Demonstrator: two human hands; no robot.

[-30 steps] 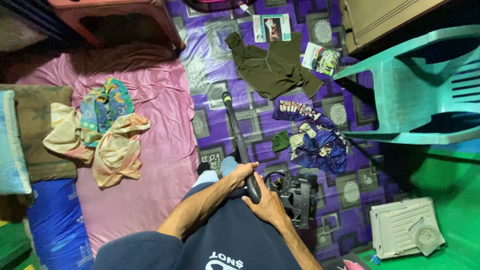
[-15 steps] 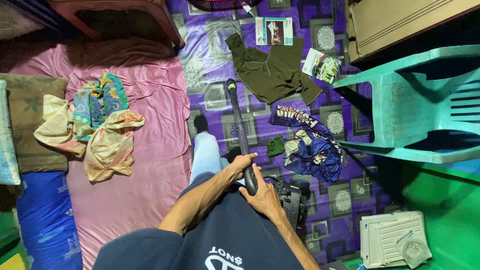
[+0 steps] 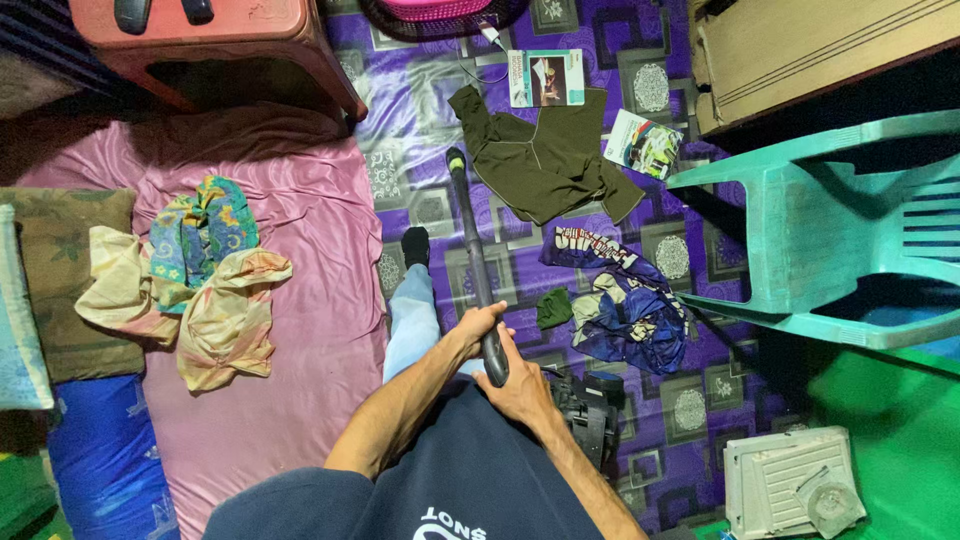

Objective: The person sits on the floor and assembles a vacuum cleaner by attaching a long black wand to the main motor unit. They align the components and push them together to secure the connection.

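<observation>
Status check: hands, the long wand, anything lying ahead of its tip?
Left hand and right hand both gripping the dark wand. Tip on the purple patterned floor. Olive shirt right beside the tip; blue clothes pile alongside.

Floor: we see a purple patterned mat (image 3: 640,90) across the middle and right of the frame.
On the mat: an olive shirt (image 3: 545,160) at upper centre, two booklets (image 3: 545,78) beside it, blue clothes (image 3: 625,305) right of centre.
Bed: a pink sheet (image 3: 300,300) at left.
On the sheet: crumpled cloths (image 3: 200,280), a pillow (image 3: 55,290) at far left.
</observation>
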